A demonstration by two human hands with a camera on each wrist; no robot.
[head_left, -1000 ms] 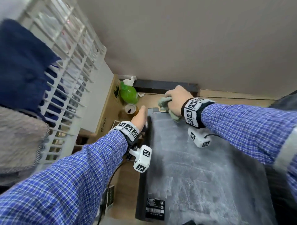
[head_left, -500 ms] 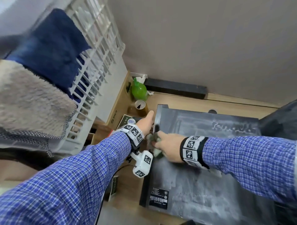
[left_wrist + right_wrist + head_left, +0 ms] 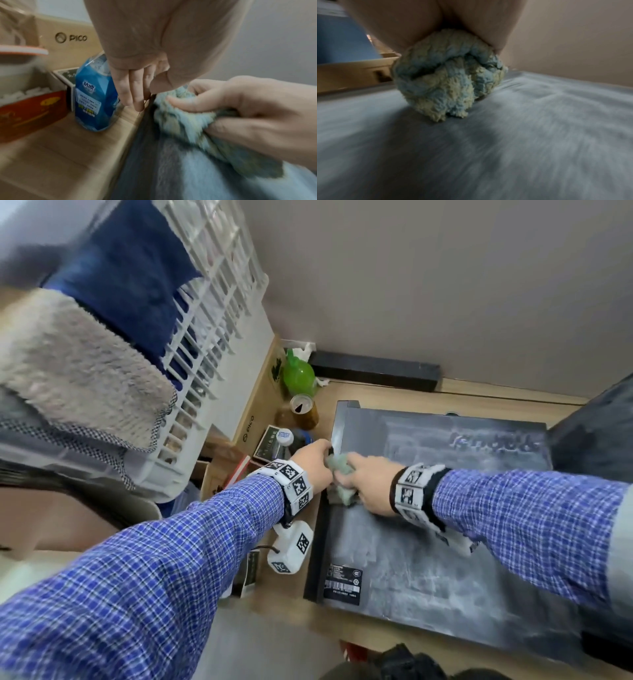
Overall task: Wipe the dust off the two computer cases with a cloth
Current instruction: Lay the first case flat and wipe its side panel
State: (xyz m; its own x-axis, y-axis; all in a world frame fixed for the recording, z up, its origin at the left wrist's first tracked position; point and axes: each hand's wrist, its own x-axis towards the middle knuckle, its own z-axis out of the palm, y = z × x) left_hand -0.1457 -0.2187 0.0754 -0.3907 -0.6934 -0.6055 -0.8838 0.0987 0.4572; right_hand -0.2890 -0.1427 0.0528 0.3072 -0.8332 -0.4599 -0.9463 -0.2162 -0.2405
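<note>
Since 1 s ago right hand, gripping cloth, slid to case left edge beside flat-fingered left hand.

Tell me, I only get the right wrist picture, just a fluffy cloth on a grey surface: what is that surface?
Observer: The dusty side panel of a computer case lying flat on a wooden floor. The right hand grips the cloth near the case's left edge.
Visitor: What is the other hand doing?
Observer: The left hand rests at that same edge, fingers pointing down its side, beside the cloth.
Visitor: Anything close by that could get knocked?
Observer: Yes, a blue-labelled bottle stands on the floor just left of the case, by the left hand.
</note>
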